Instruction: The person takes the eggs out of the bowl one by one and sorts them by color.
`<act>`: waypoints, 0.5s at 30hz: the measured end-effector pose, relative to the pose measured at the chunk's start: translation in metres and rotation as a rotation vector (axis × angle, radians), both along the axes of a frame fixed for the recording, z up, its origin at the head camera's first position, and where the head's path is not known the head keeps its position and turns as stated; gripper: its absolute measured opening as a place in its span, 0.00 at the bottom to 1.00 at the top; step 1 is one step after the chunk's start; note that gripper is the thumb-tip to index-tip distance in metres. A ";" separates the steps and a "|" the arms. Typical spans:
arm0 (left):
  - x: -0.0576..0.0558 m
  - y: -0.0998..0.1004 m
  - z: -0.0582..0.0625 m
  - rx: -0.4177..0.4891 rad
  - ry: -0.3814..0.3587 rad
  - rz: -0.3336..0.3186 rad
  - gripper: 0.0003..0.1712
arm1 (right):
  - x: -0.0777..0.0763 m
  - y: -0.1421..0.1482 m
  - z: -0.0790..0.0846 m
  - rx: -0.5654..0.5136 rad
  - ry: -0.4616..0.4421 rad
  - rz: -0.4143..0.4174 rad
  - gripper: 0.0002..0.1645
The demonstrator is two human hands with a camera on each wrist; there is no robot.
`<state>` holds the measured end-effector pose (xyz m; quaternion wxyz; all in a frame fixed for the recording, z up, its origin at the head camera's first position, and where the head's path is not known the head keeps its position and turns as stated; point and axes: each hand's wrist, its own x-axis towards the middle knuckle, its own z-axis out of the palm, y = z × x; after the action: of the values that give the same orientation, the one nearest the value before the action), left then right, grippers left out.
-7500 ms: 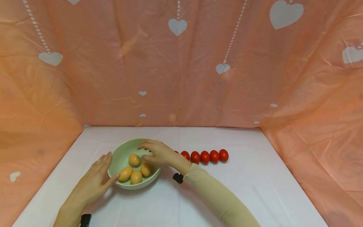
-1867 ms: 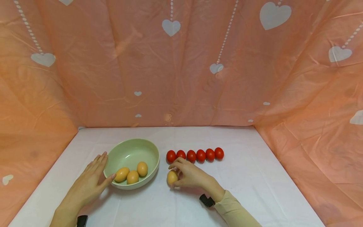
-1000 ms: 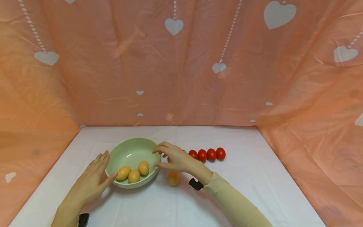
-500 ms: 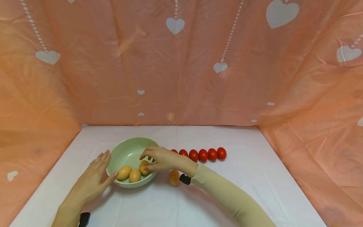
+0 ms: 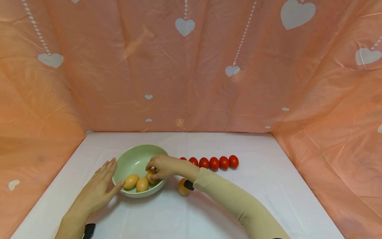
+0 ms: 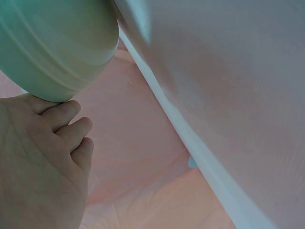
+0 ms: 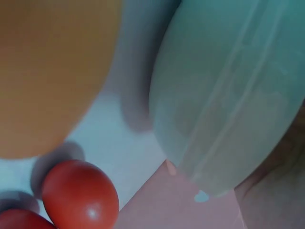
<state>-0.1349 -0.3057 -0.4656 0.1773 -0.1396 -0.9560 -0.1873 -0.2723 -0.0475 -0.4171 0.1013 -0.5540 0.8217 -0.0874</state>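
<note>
A pale green bowl stands left of centre on the table, with several yellow-orange eggs in it. One egg lies at its left side, another egg at the front. My right hand reaches over the bowl's right rim and pinches the rightmost egg between thumb and fingers. Against the bowl's left side rests my left hand, fingers straight and thumb at the front rim. In the left wrist view its fingertips meet the bowl's outer wall. On the table beneath my right wrist sits a single egg.
A row of several red tomatoes runs to the right behind my right forearm, its left end partly hidden by the hand. White cloth covers the table. An orange sheet with heart prints hangs at the back and sides.
Earlier my right hand took one egg from the bowl and set it on the table before the tomatoes. It then moved back left and closed on another egg. The left hand stayed put.
</note>
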 end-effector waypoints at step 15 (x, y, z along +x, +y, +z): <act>0.000 0.000 -0.002 -0.008 0.016 0.000 0.48 | 0.000 -0.006 0.001 0.063 0.014 0.002 0.25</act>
<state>-0.1351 -0.3057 -0.4677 0.1844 -0.1417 -0.9554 -0.1822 -0.2721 -0.0533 -0.4161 0.1131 -0.5517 0.8243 -0.0575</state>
